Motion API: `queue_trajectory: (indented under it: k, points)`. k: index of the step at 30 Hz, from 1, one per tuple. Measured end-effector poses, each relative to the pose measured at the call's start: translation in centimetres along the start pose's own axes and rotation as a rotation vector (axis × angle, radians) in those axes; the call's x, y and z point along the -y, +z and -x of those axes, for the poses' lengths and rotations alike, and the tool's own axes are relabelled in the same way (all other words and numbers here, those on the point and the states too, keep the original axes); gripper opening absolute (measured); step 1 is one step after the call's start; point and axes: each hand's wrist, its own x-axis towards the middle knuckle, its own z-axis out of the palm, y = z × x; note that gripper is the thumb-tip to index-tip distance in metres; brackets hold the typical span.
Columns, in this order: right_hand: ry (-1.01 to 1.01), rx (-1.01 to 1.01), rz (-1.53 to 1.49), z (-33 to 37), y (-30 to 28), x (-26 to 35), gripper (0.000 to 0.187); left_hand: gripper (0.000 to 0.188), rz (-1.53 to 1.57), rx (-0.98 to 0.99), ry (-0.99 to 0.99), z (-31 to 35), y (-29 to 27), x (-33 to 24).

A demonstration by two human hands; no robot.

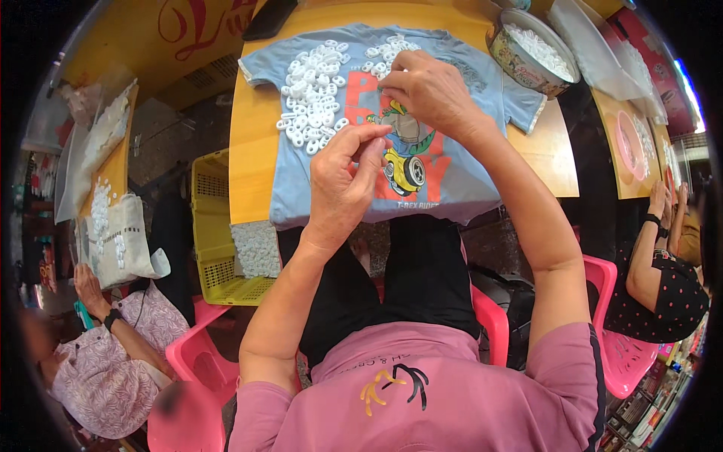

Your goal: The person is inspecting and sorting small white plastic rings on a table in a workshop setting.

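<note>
On the yellow wooden tabletop (254,162), a light-blue cotton T-shirt with a printed cartoon (301,192) lies spread, its hem reaching over the near edge. Small white plastic oval pieces with two holes (312,87) rest on it in a long heap toward the left edge. A smaller heap of like pieces (388,49) sits near the far edge, partly screened by the right hand (435,89). That hand's fingers are bent downward close together at the heap's near side; whether they pinch a piece cannot be told. The left hand (340,177) is raised above the shirt's print, thumb and forefinger brought together at the tips (anything between them is too small to confirm).

Around the work: a flat black object (269,19) lies at the far left corner. A round, decorated tin filled with white pieces (531,54) stands at the far right corner, taking up room beside the shirt's sleeve. Below the near left corner is a yellow plastic crate with slotted walls (212,184), with more white pieces showing beside its wall.

A pink plastic chair (203,346) stands at left. Co-workers sit on both sides; the left one's hand (90,290) is beside a cream cloth bag (134,260), the right one's near a pink plastic basin (631,143).
</note>
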Motion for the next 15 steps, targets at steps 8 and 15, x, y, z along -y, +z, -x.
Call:
queue_trajectory:
  k: [8, 15]
  points:
    - [-0.097, 0.074, 0.014, -0.1, -0.4, -0.5, 0.012, 0.02, 0.032, -0.003, -0.02, -0.1, 0.0, -0.2]
    - [-0.05, -0.063, -0.038, 0.7, 0.4, -0.7, 0.014, 0.021, 0.104, -0.039, -0.057, -0.9, 0.4, -0.5]
